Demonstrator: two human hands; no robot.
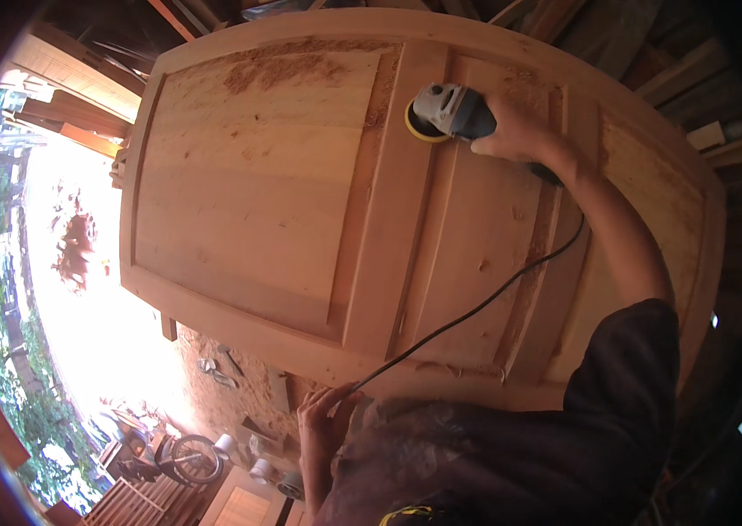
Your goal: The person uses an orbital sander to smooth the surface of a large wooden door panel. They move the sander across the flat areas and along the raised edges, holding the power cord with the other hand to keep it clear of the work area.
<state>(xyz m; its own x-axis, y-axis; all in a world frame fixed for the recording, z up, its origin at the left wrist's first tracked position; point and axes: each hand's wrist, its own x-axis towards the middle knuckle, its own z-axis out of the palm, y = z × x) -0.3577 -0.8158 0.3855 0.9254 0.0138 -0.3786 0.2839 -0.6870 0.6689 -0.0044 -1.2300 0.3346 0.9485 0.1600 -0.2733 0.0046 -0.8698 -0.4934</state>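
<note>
A large wooden panel door [386, 263] lies flat in front of me, with recessed panels between its rails. My right hand [520, 131] is closed around a grey and dark angle grinder [445, 107]. The grinder's yellow-edged disc [423, 133] is over the rail right of the large left panel; whether it touches the wood I cannot tell. A black power cord [476, 309] runs from the grinder across the door to my left hand [327, 416], whose fingers are wrapped round it at the near edge. Wood dust [279, 72] covers the far part of the left panel.
Stacked boards [81, 118] lie at the far left, and more timber [691, 74] at the far right. Small tools [217, 373] rest on the dusty ground at lower left, near a motorcycle [191, 460]. Bright daylight comes from the left.
</note>
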